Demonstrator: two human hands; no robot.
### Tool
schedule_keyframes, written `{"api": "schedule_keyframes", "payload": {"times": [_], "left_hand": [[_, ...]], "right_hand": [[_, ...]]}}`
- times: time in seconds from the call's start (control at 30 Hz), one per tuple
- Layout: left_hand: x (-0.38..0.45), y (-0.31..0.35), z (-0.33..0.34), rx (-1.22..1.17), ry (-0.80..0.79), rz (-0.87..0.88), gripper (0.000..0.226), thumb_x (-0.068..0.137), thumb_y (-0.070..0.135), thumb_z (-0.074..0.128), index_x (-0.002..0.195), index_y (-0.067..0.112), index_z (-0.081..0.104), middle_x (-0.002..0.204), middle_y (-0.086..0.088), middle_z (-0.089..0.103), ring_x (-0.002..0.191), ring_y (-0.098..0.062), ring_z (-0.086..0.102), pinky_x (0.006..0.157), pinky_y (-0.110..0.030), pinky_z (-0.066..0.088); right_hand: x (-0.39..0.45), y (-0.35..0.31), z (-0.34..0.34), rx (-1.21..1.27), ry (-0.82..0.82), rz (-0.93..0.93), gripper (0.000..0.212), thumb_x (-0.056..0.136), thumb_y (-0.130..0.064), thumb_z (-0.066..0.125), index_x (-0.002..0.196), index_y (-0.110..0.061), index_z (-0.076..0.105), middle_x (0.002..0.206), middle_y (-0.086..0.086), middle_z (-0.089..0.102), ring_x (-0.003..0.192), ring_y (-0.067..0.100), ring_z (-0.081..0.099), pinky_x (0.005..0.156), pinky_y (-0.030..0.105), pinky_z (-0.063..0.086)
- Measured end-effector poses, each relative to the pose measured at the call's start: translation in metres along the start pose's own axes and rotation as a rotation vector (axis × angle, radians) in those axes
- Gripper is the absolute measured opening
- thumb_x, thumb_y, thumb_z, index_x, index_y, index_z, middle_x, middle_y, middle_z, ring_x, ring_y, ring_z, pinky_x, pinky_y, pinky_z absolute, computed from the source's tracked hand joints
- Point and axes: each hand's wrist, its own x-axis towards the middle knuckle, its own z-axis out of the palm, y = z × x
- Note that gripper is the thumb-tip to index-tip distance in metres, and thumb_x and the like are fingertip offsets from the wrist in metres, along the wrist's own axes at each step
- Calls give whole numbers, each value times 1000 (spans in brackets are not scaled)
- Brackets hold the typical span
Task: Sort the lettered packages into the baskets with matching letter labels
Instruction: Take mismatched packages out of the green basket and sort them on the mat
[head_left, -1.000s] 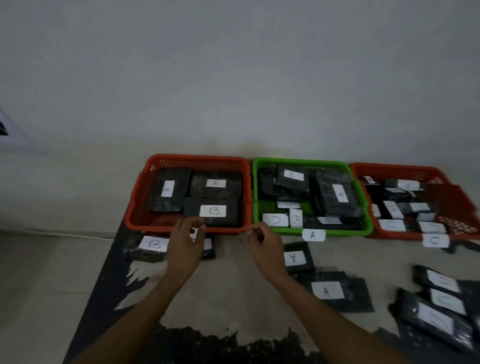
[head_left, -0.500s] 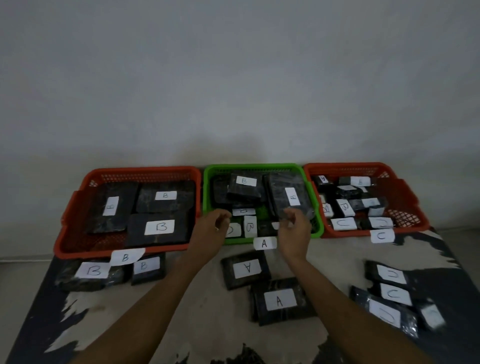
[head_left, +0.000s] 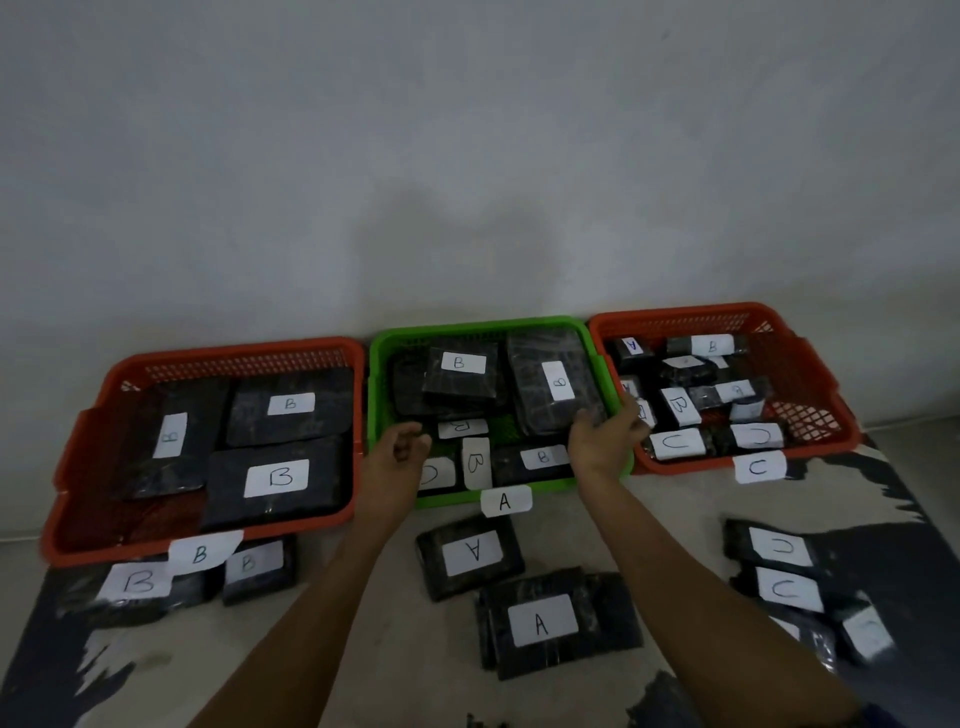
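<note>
Three baskets stand against the wall: a red basket (head_left: 72, 467) tagged B on the left, a green basket (head_left: 382, 343) tagged A in the middle, a red basket (head_left: 821, 384) tagged C on the right. All hold black packages with white letter labels. My right hand (head_left: 602, 439) grips the near edge of a large B package (head_left: 550, 384) in the green basket. My left hand (head_left: 397, 457) hovers at the green basket's front left, fingers curled, holding nothing. Two A packages (head_left: 470, 553) (head_left: 556, 623) lie on the table in front of it.
B packages (head_left: 254, 569) lie on the table under the left basket's front edge. C packages (head_left: 779, 551) are stacked at the right of the table. The wall rises directly behind the baskets. The table top (head_left: 363, 649) is pale with dark worn patches.
The view has shifted right and closer to the green basket. Both hands moved from the left basket's front to the green basket; my right hand has closed on the large B package.
</note>
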Motion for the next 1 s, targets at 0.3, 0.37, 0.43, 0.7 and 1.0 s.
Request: {"api": "schedule_keyframes", "payload": {"times": [0.3,0.37,0.43,0.7,1.0], "left_hand": [[-3,1,-1,-9,-44,17,17,92,28,60,108,22,63,93,11,65,91,-2,61,69,-12,44],[-3,5,1,4,-51,12,17,92,29,60,107,22,63,93,13,65,90,-2,61,65,-8,43],[1,9,4,21,-61,-6,19,92,30,60,110,22,62,93,15,63,89,0,60,59,-7,43],[50,32,21,166,-42,-69,64,93,35,58,147,14,32,140,-12,44,126,-27,46,103,-36,40],[84,43,50,2,-33,-352,37,90,35,63,113,7,56,103,-11,59,91,-25,59,85,-40,54]], "right_hand": [[8,3,-3,70,49,42,25,90,-8,61,114,-7,56,126,15,46,103,27,54,85,26,39],[5,3,0,128,34,90,22,86,-8,65,103,-8,51,117,16,57,100,30,60,84,29,45],[1,3,5,163,14,135,28,85,-11,67,104,-5,47,112,19,62,98,33,62,83,33,49],[6,0,18,146,-42,197,38,92,-16,61,118,-7,34,115,23,58,98,40,62,89,47,52],[8,12,22,202,-58,174,40,91,-13,64,113,-12,31,113,21,56,93,31,61,85,43,55]]}}
